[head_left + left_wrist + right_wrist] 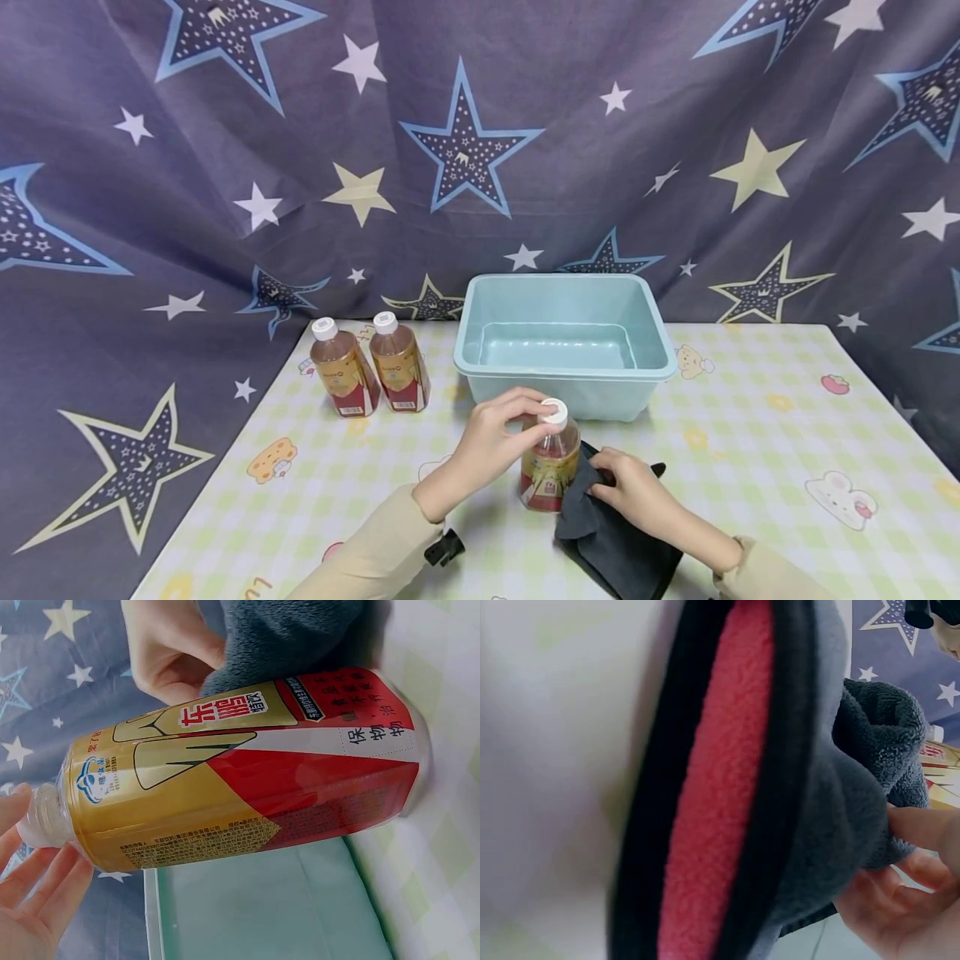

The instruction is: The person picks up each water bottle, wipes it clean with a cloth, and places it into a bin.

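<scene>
A drink bottle [550, 471] with a gold and red label and white cap stands upright on the table, in front of the tub. My left hand [501, 440] holds it by the cap and neck, fingers and thumb around the top. On the bottle's right side, my right hand [632, 490] pinches a dark grey cloth [618, 546] and holds a bunched part against the label. The rest of the cloth trails toward the table's front edge. In the right wrist view a red strip with black edging shows on the cloth [821, 817].
A light blue plastic tub [566, 385] stands behind the bottle. Two similar bottles, one [345, 371] beside the other [401, 367], stand at the back left. The table [757, 467] has a checked cover, and a star-patterned curtain [570, 192] hangs behind it.
</scene>
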`<state>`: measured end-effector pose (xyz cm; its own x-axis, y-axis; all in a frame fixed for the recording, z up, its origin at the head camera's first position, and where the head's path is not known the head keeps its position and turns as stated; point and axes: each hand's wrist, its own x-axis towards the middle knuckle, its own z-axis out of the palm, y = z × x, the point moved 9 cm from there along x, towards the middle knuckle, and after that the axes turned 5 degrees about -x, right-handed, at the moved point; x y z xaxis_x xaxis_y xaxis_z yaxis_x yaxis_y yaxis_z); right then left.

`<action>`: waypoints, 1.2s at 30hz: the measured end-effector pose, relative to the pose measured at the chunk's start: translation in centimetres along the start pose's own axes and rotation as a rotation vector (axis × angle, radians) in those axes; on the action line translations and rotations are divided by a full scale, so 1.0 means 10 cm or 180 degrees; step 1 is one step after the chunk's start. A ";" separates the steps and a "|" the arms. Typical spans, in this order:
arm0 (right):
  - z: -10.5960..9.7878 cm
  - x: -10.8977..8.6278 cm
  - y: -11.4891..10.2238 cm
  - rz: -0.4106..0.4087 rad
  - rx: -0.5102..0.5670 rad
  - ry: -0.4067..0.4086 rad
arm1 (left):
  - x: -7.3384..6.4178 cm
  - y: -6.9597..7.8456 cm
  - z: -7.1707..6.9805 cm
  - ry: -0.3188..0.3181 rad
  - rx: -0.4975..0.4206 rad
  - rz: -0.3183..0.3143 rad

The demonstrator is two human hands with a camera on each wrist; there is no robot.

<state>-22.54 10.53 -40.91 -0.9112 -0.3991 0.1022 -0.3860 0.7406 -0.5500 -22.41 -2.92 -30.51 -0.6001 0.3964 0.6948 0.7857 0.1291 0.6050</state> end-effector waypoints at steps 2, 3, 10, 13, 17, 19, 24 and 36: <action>0.02 0.00 0.01 0.0006 -0.0042 -0.0019 | 0.00 0.00 0.00 -0.0001 -0.0008 -0.0014; 0.03 0.00 0.02 0.0019 -0.0067 -0.0029 | 0.00 0.00 0.00 -0.0001 -0.0009 -0.0018; 0.08 0.00 0.06 0.0200 -0.0207 -0.0058 | 0.00 0.00 0.00 0.0019 -0.0033 -0.0069; 0.06 0.00 0.05 0.0156 -0.0190 -0.0044 | 0.00 0.00 0.00 0.0028 -0.0030 -0.0053; -0.01 0.00 0.00 -0.0004 -0.0086 -0.0020 | -0.01 0.00 0.00 0.0036 -0.0033 -0.0049; -0.06 0.00 -0.03 -0.0062 -0.0006 0.0004 | 0.00 0.00 -0.01 0.0032 -0.0040 -0.0059; -0.25 0.00 -0.13 -0.0113 0.0072 0.0126 | 0.00 0.00 -0.01 0.0016 -0.0026 -0.0051; -0.58 -0.06 -0.34 -0.0336 0.0087 0.0622 | 0.00 0.03 0.00 0.0008 0.0049 0.0064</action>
<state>-21.57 11.39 -34.32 -0.8775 -0.3593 0.3177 -0.4792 0.6843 -0.5496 -22.16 -2.92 -30.37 -0.5844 0.3970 0.7078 0.7999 0.1351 0.5847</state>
